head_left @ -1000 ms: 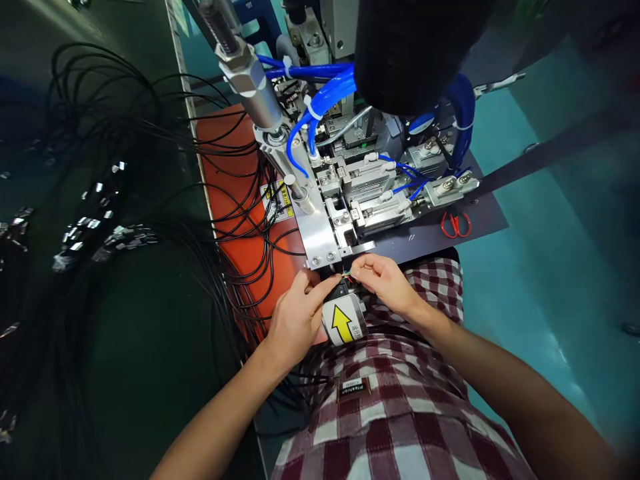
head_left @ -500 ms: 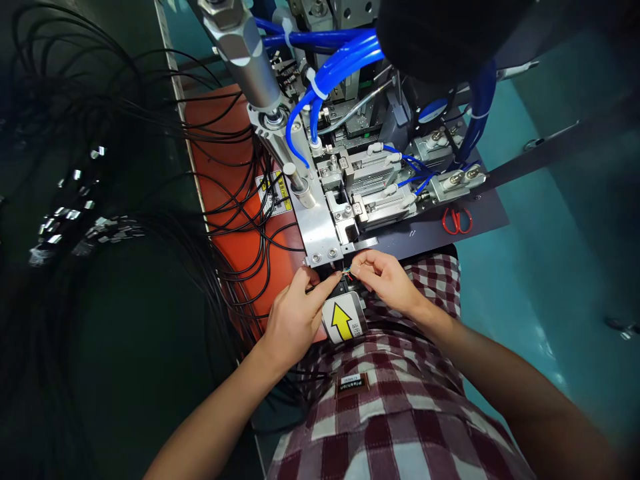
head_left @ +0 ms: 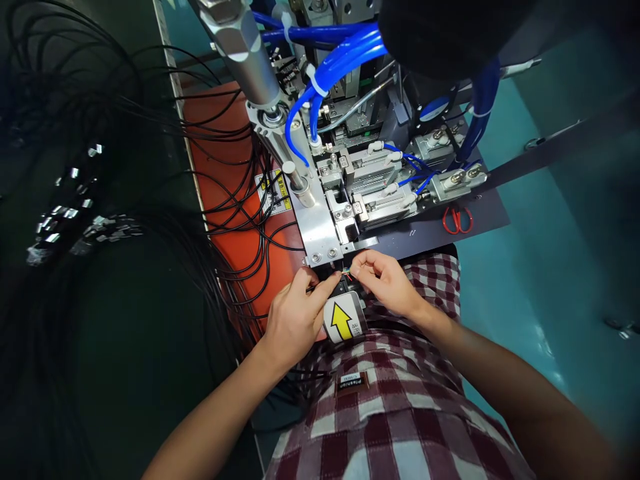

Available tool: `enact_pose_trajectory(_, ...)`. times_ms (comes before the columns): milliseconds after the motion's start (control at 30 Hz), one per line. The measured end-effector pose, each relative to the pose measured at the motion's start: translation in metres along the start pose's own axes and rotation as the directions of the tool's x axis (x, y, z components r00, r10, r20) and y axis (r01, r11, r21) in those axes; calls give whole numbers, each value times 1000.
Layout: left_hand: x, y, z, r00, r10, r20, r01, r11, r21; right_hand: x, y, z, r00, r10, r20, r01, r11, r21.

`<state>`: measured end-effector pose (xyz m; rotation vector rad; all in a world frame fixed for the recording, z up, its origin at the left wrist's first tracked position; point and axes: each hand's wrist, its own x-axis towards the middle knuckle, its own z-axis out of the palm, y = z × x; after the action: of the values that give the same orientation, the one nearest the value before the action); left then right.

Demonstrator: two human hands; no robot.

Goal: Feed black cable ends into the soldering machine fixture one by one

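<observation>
Fine coloured wires [head_left: 347,272] at the end of a black cable show between my two hands, just below the front of the metal machine [head_left: 320,230]. My left hand [head_left: 297,313] is closed on the cable, its index finger stretched toward the wires. Thumb and fingertips of my right hand [head_left: 383,280] pinch the wire ends from the other side. Most of the cable inside my left hand is hidden. Right below the fingers is a white label [head_left: 343,318] with a yellow arrow.
Many black cables [head_left: 220,200] run across the orange-red surface [head_left: 200,113] at the left, and their shiny ends [head_left: 65,213] hang in a bunch. Red-handled scissors [head_left: 457,220] lie on the dark plate [head_left: 435,230] at the right. Blue air hoses [head_left: 345,57] arch over the machine.
Almost nothing differs. Both hands keep their place at the wires, with only very slight finger movement.
</observation>
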<state>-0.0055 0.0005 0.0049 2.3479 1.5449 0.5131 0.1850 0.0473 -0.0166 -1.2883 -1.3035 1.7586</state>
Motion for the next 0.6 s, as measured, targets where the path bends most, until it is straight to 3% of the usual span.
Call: enact_pose_trajectory(600, 1, 0, 0, 1000, -3, -20, 3, 1000, -11, 1, 0, 0, 1000, 1, -3, -1, 1000, 11)
